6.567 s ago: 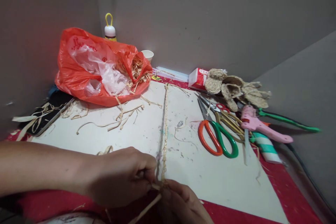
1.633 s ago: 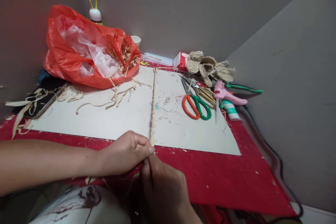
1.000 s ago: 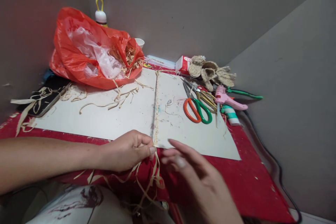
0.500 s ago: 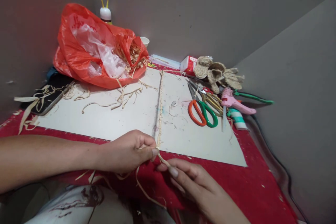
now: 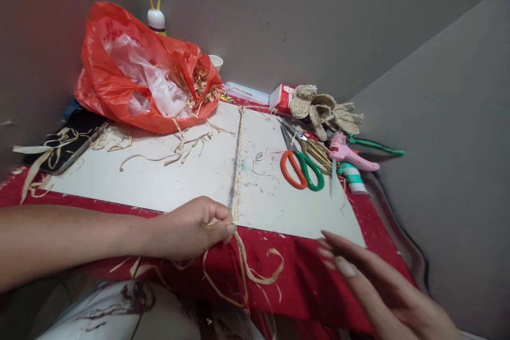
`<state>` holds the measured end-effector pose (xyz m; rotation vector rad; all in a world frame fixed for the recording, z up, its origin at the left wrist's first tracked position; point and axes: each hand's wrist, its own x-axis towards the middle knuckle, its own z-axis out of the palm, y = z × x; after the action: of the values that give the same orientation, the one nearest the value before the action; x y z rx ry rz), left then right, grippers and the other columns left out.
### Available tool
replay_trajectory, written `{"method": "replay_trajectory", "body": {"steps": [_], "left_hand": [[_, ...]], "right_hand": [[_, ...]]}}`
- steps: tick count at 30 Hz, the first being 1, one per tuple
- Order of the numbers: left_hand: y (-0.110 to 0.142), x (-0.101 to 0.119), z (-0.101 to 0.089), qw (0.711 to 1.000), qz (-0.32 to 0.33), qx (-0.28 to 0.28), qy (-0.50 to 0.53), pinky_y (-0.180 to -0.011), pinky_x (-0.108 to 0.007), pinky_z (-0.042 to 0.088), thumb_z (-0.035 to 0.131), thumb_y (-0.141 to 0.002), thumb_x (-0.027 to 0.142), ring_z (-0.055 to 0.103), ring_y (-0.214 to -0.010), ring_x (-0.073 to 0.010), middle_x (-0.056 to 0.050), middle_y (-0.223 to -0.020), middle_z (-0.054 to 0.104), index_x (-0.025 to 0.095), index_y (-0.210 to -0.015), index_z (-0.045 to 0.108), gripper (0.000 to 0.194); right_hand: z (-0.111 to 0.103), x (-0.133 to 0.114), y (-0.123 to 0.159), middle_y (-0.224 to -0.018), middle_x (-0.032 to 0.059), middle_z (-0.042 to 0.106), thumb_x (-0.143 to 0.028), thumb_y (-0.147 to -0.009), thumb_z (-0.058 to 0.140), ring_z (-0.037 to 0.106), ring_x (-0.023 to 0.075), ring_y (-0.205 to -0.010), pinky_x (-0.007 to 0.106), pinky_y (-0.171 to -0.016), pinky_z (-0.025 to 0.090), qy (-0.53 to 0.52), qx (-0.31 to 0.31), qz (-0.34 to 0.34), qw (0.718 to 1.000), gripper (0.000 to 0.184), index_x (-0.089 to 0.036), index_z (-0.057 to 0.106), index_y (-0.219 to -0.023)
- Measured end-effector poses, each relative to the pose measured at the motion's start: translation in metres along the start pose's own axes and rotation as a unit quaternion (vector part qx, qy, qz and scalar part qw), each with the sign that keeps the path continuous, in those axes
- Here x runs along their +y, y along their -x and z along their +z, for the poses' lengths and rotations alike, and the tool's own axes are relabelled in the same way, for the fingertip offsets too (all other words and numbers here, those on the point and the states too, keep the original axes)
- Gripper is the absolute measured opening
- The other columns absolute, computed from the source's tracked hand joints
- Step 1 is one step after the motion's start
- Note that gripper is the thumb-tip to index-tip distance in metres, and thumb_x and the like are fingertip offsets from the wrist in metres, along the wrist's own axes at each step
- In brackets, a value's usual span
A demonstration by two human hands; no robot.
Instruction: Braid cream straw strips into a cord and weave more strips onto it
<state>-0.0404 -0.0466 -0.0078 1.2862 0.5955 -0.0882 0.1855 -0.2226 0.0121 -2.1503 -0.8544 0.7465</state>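
Observation:
My left hand [image 5: 195,228] pinches the near end of a thin braid [image 5: 239,170] of pale raffia, closed between thumb and forefinger. The braid runs straight away from me across a white board [image 5: 179,170] to its far edge. Below the pinch, loose raffia strands [image 5: 243,265] hang and curl over the red cloth. My right hand [image 5: 378,287] is apart from the strands at the lower right, its fingers stretched out and nothing in them.
A red plastic bag [image 5: 119,79] of raffia stands at the back left, near a phone [image 5: 74,156]. Scissors [image 5: 302,170], a pink glue gun [image 5: 348,154], green-handled pliers [image 5: 376,144] and woven pieces [image 5: 322,109] lie at the right. Grey walls rise behind.
My right hand has let go of the raffia strands and moved right, its fingers opening. The freed strands now hang loose. My left hand keeps its pinch on the braid.

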Motion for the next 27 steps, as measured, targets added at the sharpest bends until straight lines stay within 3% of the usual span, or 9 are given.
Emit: {"method": "replay_trajectory", "body": {"steps": [2,5,8,10,15,17,20,24,27], "left_hand": [[-0.001,0.0,0.0,1.0,-0.003,-0.001,0.0,-0.029,-0.016,0.015,0.044,-0.086,0.045,0.021,-0.032,-0.0042,0.009,-0.045,0.032,0.02,-0.072,0.045,0.029],[-0.001,0.003,0.001,1.0,0.02,-0.003,-0.003,-0.032,-0.017,0.019,0.044,-0.085,0.048,0.024,-0.033,-0.004,0.008,-0.047,0.037,0.019,-0.072,0.048,0.032],[-0.001,0.004,0.0,0.999,0.052,-0.008,-0.004,-0.037,-0.017,0.025,0.047,-0.083,0.049,0.028,-0.038,-0.0037,0.005,-0.053,0.048,0.015,-0.073,0.054,0.036],[-0.001,0.004,-0.001,0.998,0.06,-0.011,-0.012,-0.04,-0.017,0.027,0.048,-0.082,0.048,0.03,-0.04,-0.0041,0.005,-0.054,0.048,0.015,-0.073,0.055,0.035],[0.0,0.006,-0.008,0.995,0.057,-0.029,-0.082,-0.043,-0.017,0.028,0.046,-0.084,0.04,0.029,-0.044,-0.0052,0.007,-0.051,0.036,0.016,-0.071,0.051,0.028],[0.001,0.01,-0.01,0.993,0.04,-0.04,-0.105,-0.042,-0.018,0.027,0.041,-0.086,0.037,0.029,-0.044,-0.006,0.006,-0.052,0.035,0.017,-0.072,0.05,0.026],[0.003,0.019,-0.011,0.983,0.03,-0.036,-0.178,-0.042,-0.019,0.026,0.037,-0.086,0.031,0.032,-0.046,-0.0068,0.005,-0.054,0.038,0.018,-0.07,0.049,0.024],[0.005,0.025,-0.011,0.941,0.071,0.02,-0.33,-0.044,-0.02,0.024,0.036,-0.084,0.022,0.032,-0.047,-0.0068,0.004,-0.053,0.04,0.018,-0.061,0.04,0.023],[0.006,0.025,-0.01,0.91,0.101,0.035,-0.401,-0.045,-0.021,0.024,0.036,-0.084,0.019,0.034,-0.047,-0.0078,0.003,-0.055,0.045,0.018,-0.064,0.041,0.021]], "right_hand": [[0.02,-0.021,0.003,-0.113,0.0099,0.067,-0.055,-0.075,0.06,0.061,0.0259,-0.106,0.033,-0.087,0.051,-0.088,-0.085,0.015,0.992,0.054,-0.027,0.059,-0.122],[0.06,-0.047,0.001,-0.115,0.01,0.064,-0.049,-0.082,0.058,0.061,0.0207,-0.101,0.032,-0.09,0.047,-0.192,-0.214,0.023,0.958,0.051,-0.023,0.055,-0.125],[0.088,-0.057,-0.009,-0.077,0.0018,0.065,-0.047,-0.086,0.053,0.056,0.0098,-0.058,0.023,-0.062,0.048,-0.222,-0.32,0.042,0.92,0.041,-0.021,0.06,-0.116],[0.094,-0.058,-0.016,-0.067,-0.0018,0.057,-0.046,-0.088,0.051,0.046,0.0073,-0.052,0.019,-0.053,0.041,-0.213,-0.364,0.032,0.906,0.035,-0.019,0.064,-0.106],[0.089,-0.063,-0.023,-0.072,-0.0006,0.053,-0.045,-0.087,0.052,0.047,0.0119,-0.071,0.021,-0.065,0.04,-0.154,-0.366,-0.029,0.917,0.03,-0.019,0.065,-0.09],[0.087,-0.063,-0.024,-0.065,-0.0018,0.047,-0.047,-0.087,0.051,0.042,0.0111,-0.063,0.02,-0.058,0.038,-0.128,-0.373,-0.038,0.918,0.031,-0.018,0.062,-0.08],[0.089,-0.058,-0.027,-0.058,-0.0048,0.035,-0.049,-0.087,0.049,0.029,0.0085,-0.05,0.02,-0.044,0.026,-0.141,-0.411,0.001,0.9,0.035,-0.018,0.051,-0.069],[0.095,-0.049,-0.029,-0.055,-0.0073,0.027,-0.049,-0.087,0.05,0.018,0.0063,-0.047,0.02,-0.041,0.015,-0.202,-0.448,0.045,0.87,0.035,-0.018,0.049,-0.07],[0.1,-0.045,-0.028,-0.051,-0.0082,0.028,-0.05,-0.087,0.05,0.017,0.005,-0.044,0.02,-0.04,0.012,-0.234,-0.436,0.07,0.866,0.038,-0.016,0.05,-0.069]]}}
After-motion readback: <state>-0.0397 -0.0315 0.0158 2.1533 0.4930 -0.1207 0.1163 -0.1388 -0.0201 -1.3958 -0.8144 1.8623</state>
